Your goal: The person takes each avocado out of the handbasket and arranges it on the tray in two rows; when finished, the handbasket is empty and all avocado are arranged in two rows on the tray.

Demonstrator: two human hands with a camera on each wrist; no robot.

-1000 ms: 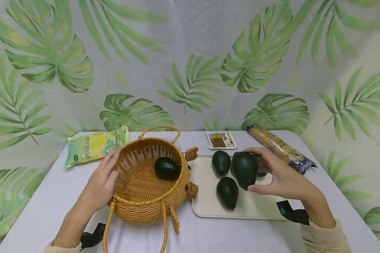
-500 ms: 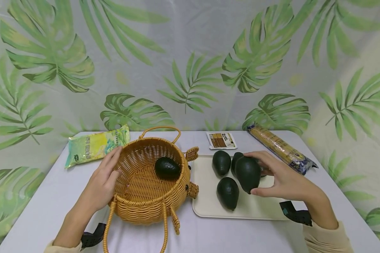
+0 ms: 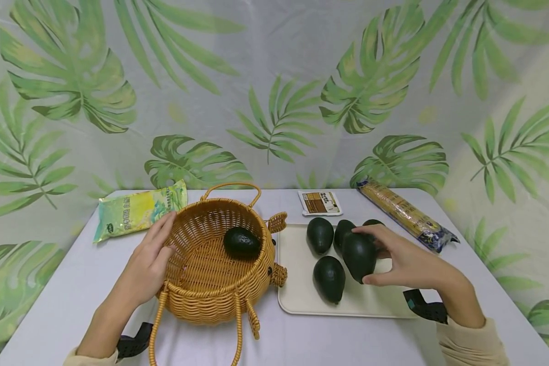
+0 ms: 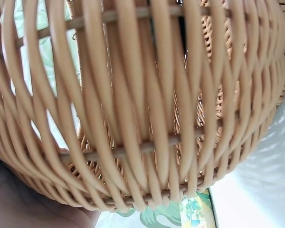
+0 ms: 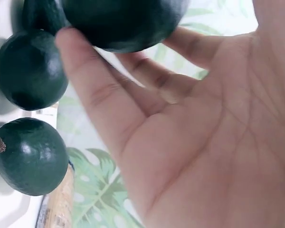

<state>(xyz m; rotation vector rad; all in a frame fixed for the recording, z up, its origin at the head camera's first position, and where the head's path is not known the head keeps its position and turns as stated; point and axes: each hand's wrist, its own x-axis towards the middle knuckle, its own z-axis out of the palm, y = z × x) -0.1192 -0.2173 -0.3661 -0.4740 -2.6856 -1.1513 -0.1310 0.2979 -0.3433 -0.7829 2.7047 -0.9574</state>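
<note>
A: Five avocados in all, counting the one in your basket [image 3: 210, 284]. Take the tray [image 3: 297, 295] as the landmark: the table [image 3: 55, 305] carries it, and the basket sits just left of it, nearly touching its left edge.

B: And your hands?

A: Your left hand [image 3: 147, 267] lies against the basket's left wall, fingers fairly straight and spread along the weave, curled round nothing. The left wrist view shows only wicker close up, with a bit of palm at the lower left.

B: The right one?

A: Your right hand [image 3: 407, 262] is over the right half of the tray, thumb below and fingers on top, pinching the held avocado [image 3: 359, 254]. I cannot tell whether it rests on the tray or is just clear of it.

B: The other fruit?

A: Three lie on the tray: the near avocado [image 3: 328, 278] at front centre, the left avocado [image 3: 320, 235] toward the back, and the back avocado [image 3: 343, 231] partly hidden behind the held one. A dark bit [image 3: 372, 222] shows above your fingers at the tray's far edge; too little shows to name it. The basket avocado [image 3: 241, 243] lies inside, on the side toward the tray.

B: Smaller things?

A: Behind the tray's right corner, a long packet [image 3: 404, 213]. Far left of the tray, beyond the basket, a green bag [image 3: 137, 209]. Just behind the tray's back edge, a small card [image 3: 319, 202].
</note>
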